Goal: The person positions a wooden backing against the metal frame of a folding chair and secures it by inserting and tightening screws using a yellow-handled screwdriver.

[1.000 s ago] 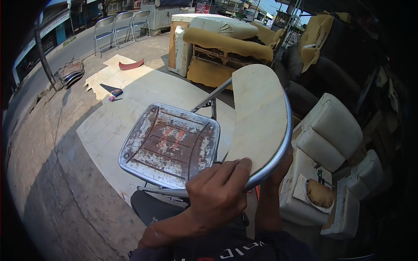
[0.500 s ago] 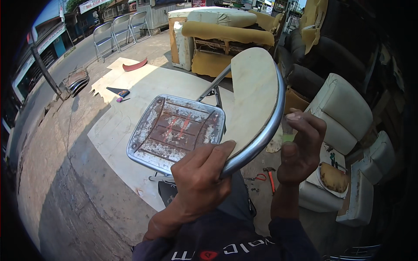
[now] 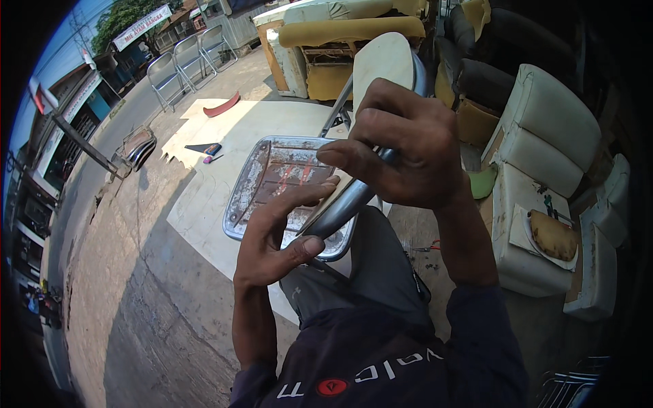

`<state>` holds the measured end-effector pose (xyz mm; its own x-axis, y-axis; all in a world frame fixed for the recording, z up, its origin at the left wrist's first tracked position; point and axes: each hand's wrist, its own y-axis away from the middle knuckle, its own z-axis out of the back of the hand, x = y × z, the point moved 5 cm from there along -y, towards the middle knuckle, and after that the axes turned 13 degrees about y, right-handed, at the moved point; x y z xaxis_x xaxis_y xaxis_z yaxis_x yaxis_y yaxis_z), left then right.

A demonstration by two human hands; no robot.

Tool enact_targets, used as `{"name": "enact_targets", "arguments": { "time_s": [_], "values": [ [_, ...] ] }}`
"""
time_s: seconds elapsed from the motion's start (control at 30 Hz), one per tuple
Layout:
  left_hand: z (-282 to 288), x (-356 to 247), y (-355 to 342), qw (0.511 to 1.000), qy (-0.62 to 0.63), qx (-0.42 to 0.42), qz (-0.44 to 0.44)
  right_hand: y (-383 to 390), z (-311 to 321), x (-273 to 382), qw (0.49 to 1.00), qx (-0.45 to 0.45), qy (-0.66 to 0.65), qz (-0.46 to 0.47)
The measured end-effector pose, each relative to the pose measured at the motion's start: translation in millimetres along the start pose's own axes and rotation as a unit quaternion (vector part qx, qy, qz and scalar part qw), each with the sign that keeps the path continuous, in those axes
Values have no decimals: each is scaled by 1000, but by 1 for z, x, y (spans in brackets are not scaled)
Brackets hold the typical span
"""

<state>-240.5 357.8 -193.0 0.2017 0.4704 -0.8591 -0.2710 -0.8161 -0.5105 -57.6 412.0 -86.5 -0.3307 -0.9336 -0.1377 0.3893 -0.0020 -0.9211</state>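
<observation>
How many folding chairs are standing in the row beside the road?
3, at the picture's upper left: the left chair, the middle chair beside it, and the right chair beyond that. No more seem hidden there.

Seat point(image 3: 262, 180) shows rusty brown blotched with greyish white, red streaks across middle; rim point(image 3: 332, 219) gleams silver, backrest board point(image 3: 382, 58) pale cream! Curved strip point(image 3: 222, 106) blazes red, foam point(image 3: 354, 31) mustard, armchair point(image 3: 552, 115) off-white, trousers point(image 3: 360, 265) grey.
</observation>
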Motion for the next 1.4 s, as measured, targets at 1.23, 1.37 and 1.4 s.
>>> {"name": "enact_targets", "arguments": {
  "time_s": [1.23,1.37,1.4],
  "values": [
    [-7,46,49,940,-157,-301,19,61,27,-19,953,-254,-137,-92],
    [-13,48,41,940,-156,-304,18,120,25,2,904,-188,-258,-283],
    [-14,49,40,941,-149,-302,27,133,12,10,884,-170,-306,-309]
  ]
}}
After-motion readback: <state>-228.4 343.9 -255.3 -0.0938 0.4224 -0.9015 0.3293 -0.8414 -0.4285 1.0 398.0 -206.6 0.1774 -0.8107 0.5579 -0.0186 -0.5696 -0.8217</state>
